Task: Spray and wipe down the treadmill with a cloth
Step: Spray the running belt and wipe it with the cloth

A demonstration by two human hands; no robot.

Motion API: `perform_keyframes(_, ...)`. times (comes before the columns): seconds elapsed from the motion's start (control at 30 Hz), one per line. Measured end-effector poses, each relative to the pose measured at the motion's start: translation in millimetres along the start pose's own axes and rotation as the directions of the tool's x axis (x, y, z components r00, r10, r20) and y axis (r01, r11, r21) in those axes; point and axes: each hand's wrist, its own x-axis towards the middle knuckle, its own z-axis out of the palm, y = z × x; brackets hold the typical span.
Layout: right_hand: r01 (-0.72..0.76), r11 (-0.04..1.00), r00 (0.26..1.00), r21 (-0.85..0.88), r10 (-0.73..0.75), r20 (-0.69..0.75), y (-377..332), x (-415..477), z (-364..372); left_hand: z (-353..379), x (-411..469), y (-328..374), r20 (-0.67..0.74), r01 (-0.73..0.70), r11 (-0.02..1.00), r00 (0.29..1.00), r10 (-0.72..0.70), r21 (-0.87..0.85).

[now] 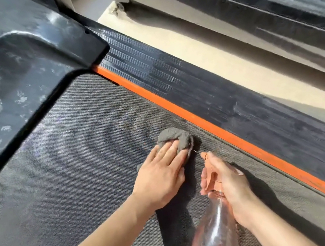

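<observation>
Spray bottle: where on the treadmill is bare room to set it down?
The belt is bare left of the left hand, up to the black motor cover. The ribbed side rail beyond the orange strip is bare too. It is crowded beside the strip: the cloth under that hand, and the right hand gripping the spray bottle.

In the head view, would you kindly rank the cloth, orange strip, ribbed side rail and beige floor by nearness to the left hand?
1. Cloth, under the left hand fingers.
2. Orange strip, to its right.
3. Ribbed side rail, beyond that.
4. Beige floor, farthest right.
</observation>
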Motion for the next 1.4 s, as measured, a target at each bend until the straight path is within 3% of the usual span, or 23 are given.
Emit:
perform_keyframes(0.23, -0.061, 0.980, 0.972, -0.189, 0.101, 0.211, -8, -4, -11, -7, -18, -11, -0.100, 0.073, 0.997, 0.992, -0.071, 0.014)
perform_keyframes(0.37, -0.017, 0.988, 0.997, -0.154, 0.028, 0.069, -5, -9, -20, -16, -23, -35, -0.007, 0.197, 0.977, 0.980, -0.197, 0.087)
perform_keyframes(0.47, -0.046, 0.992, 0.998, -0.119, 0.042, -0.038, -3, -12, -32, -18, -16, -51, 0.076, 0.198, 0.972, 0.975, -0.208, 0.126)
perform_keyframes(0.67, -0.019, 0.986, 0.996, -0.163, 0.032, 0.078, -6, -15, -54, -18, 15, -49, 0.106, 0.302, 0.953, 0.948, -0.300, -0.008)
perform_keyframes(0.8, -0.044, 0.997, 0.999, -0.066, 0.044, -0.004, -6, -15, -48, -9, 5, -2, 0.128, 0.081, 0.997, 0.989, -0.078, -0.012)
perform_keyframes(0.9, -0.029, 1.000, 0.996, -0.012, 0.028, -0.090, -8, -14, -38, 0, -15, 28, 0.178, -0.158, 0.986, 0.970, 0.164, -0.046)
perform_keyframes(1.0, 0.025, 1.000, 0.994, 0.015, -0.023, -0.111, -11, -14, -34, 0, -28, 24, 0.128, -0.277, 0.961, 0.954, 0.273, 0.018)
perform_keyframes(1.07, 0.019, 1.000, 0.997, -0.019, -0.020, -0.070, -11, -14, -36, -5, -29, 10, 0.098, -0.215, 0.974, 0.973, 0.209, 0.066)
perform_keyframes(1.13, 0.000, 0.998, 1.000, -0.062, -0.001, -0.017, -12, -13, -40, -11, -20, -14, 0.082, -0.057, 0.995, 0.995, 0.051, 0.082)
perform_keyframes(1.27, -0.035, 0.997, 0.999, -0.062, 0.033, -0.025, -11, -10, -43, -16, 13, -51, 0.083, 0.295, 0.955, 0.952, -0.295, 0.012)
perform_keyframes(1.33, -0.037, 0.998, 0.995, -0.057, 0.031, -0.096, -9, -9, -41, -13, 24, -44, 0.092, 0.331, 0.943, 0.941, -0.325, -0.047)
perform_keyframes(1.4, -0.022, 0.999, 0.991, -0.026, 0.018, -0.133, -7, -10, -39, -10, 25, -26, 0.099, 0.266, 0.962, 0.961, -0.260, -0.058)
